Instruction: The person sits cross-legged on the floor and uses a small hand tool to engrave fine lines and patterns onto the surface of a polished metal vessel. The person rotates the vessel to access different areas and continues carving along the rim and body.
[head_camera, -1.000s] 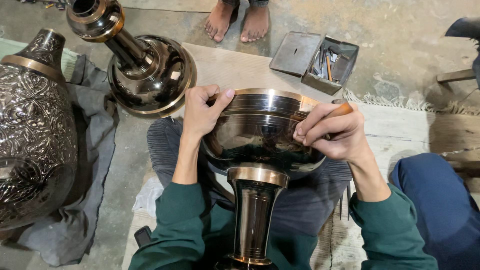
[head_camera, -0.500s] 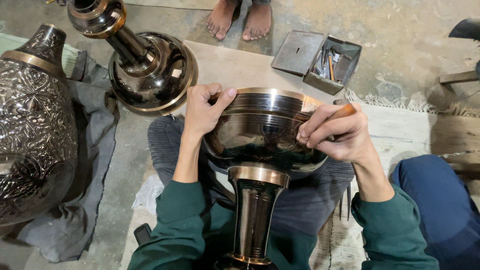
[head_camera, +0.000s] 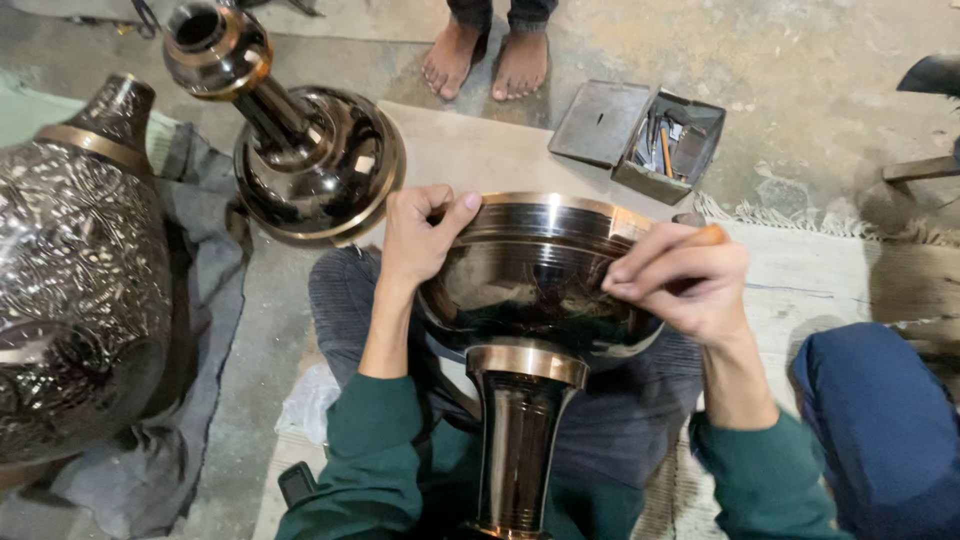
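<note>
Left hand (head_camera: 420, 235) grips the rim of the dark metal bowl (head_camera: 535, 280), which rests in the lap. Right hand (head_camera: 685, 285) is closed on a wooden-handled tool (head_camera: 700, 237); its tip is hidden behind the fingers. The bowl's stem (head_camera: 520, 440) is cut off at the bottom edge. An open tool tin (head_camera: 640, 135) sits on the floor beyond.

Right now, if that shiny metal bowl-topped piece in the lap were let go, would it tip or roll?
Probably tips: the metal vessel has a wide bowl over a narrow stem. Its round, polished surface looks slippery and apt to roll. The left hand grips its rim; the right hand presses a tool against it.
</note>
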